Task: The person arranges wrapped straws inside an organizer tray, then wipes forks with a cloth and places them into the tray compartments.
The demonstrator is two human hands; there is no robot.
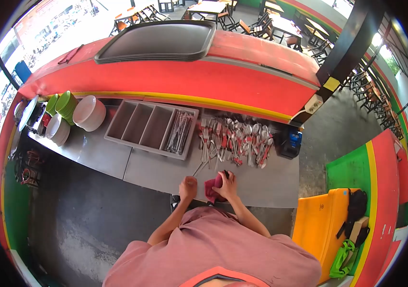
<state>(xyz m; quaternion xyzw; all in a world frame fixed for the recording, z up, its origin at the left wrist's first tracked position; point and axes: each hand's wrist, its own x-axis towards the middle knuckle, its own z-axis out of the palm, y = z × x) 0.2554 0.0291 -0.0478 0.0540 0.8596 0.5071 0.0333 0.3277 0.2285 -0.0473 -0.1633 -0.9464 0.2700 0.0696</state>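
Near the counter's front edge, my left hand is closed around the end of a thin metal utensil that points up and right. Just right of it, my right hand is closed on a dark red cloth. Beyond both hands lies a spread pile of forks and spoons, some with red on them. A grey tray with four long compartments stands left of the pile; its rightmost compartment holds a bundle of cutlery.
Stacked white bowls and green bowls stand at the counter's left. A dark and blue box sits at its right end. Black trays rest on the red ledge. An orange container stands at the right.
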